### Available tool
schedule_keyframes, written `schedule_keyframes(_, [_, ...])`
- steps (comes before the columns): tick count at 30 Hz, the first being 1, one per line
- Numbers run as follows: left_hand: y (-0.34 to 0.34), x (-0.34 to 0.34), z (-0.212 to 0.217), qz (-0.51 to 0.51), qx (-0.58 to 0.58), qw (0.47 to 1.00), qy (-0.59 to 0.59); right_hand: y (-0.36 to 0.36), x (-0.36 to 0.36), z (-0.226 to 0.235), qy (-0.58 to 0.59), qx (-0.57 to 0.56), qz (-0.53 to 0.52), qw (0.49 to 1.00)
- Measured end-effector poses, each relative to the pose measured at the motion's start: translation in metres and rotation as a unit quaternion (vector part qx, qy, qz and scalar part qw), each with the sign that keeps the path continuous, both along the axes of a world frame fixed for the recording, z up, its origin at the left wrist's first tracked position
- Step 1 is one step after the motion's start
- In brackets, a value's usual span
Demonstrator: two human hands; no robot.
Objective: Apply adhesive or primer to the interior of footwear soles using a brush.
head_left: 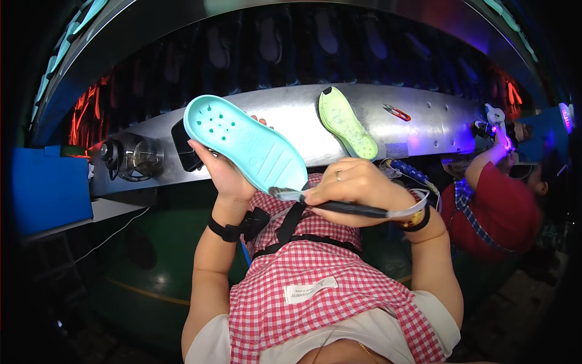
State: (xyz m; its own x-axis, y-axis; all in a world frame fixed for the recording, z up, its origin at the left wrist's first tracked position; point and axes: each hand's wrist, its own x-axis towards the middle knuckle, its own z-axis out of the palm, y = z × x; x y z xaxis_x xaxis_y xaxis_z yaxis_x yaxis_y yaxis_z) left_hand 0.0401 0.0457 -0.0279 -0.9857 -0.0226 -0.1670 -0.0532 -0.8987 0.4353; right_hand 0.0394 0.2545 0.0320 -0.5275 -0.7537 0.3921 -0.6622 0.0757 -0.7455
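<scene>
A turquoise shoe sole (257, 148) with small holes near its far end rests tilted in my left hand (221, 173). The fingers are wrapped round its edges, thumb on the left side and fingertips showing at the right. My right hand (357, 185) is closed on a brush (354, 209) with a dark handle. Its bristles touch or hover just over the near end of the sole; I cannot tell which. Past my right hand, a pale green shoe sole (348, 121) lies on the metal bench (285, 104).
Red-handled thread snips (397, 113) lie at the bench's right. A clear jug (136, 158) and a black object (184, 144) are at the left, beyond a blue box (51, 191). Soles (270, 39) line a dark rack behind. A co-worker in a red sleeve (506, 206) sits at right.
</scene>
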Motion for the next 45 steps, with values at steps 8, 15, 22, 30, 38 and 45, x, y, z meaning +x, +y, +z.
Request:
schedule_keyframes(8, [0.019,-0.010,0.011,-0.021,0.047,0.984,0.171,-0.013,-0.008,0.017,-0.093,-0.096,-0.032,0.991])
schedule_keyframes(15, [0.008,-0.003,0.029,0.047,-0.036,0.994,0.095,0.005,-0.009,0.011,-0.208,-0.060,-0.052,0.975])
schedule_keyframes(22, [0.002,-0.010,0.043,0.039,-0.054,0.991,0.115,0.006,-0.017,0.005,-0.379,-0.158,-0.071,0.909])
schedule_keyframes(30, [-0.001,-0.022,0.042,-0.228,0.066,0.933,0.270,0.010,-0.012,-0.020,-0.302,-0.232,-0.045,0.924])
schedule_keyframes(38, [0.115,-0.077,0.010,-0.074,-0.455,0.820,0.341,-0.001,0.003,-0.050,-0.462,-0.405,-0.102,0.782])
schedule_keyframes(45, [0.155,-0.061,0.019,-0.095,-0.369,0.886,0.262,0.011,-0.003,-0.042,-0.508,-0.428,-0.061,0.745])
